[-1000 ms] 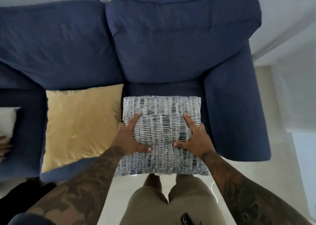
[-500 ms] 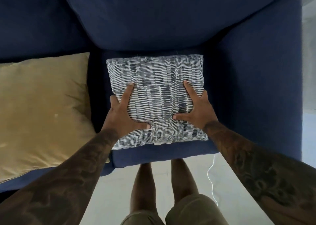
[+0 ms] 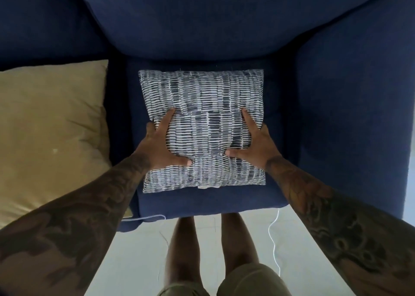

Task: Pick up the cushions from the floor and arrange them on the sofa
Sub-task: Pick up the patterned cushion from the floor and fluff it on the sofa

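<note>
A blue-and-white patterned cushion [image 3: 202, 98] lies on the right seat of the dark blue sofa [image 3: 202, 21], its far edge close to the backrest. My left hand [image 3: 161, 145] grips its left side and my right hand [image 3: 251, 145] grips its right side, thumbs pressed into the top, fingers spread along the edges. A mustard-yellow cushion [image 3: 51, 134] lies flat on the seat to the left, apart from the patterned one.
The sofa's right armrest [image 3: 354, 116] rises beside the patterned cushion. A thin white cable [image 3: 272, 235] hangs down from the seat's front edge to the pale tiled floor [image 3: 139, 250]. My bare legs stand against the sofa front.
The patterned cushion went from overhanging the seat's front edge to resting fully on the seat, farther back. My head has come closer, so the sofa fills the view. Both hands kept their grip.
</note>
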